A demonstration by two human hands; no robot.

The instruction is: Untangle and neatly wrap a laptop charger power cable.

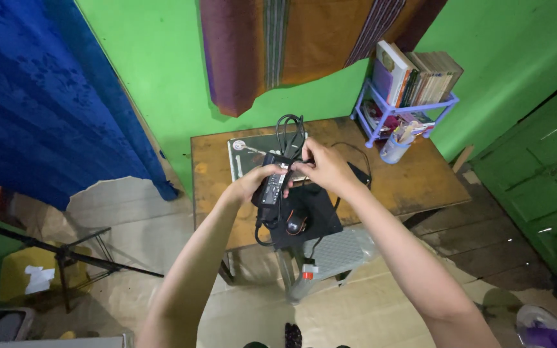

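My left hand (253, 182) holds a black power adapter brick (273, 187) above a wooden table (414, 183). My right hand (322, 165) pinches the adapter's black cable (289, 131), which loops upward over a closed dark laptop (253, 149). More of the cable hangs below the brick. Beneath the hands lies a black mouse pad (317, 216) with a black and red mouse (295, 223) on it.
A purple rack of books (414, 80) and a cup of pens (396, 147) stand at the table's far right. A grey plastic stool (336, 254) sits under the table. A blue curtain (40, 96) hangs at left, a tripod (66, 258) stands on the floor, and a green door (543, 174) is at right.
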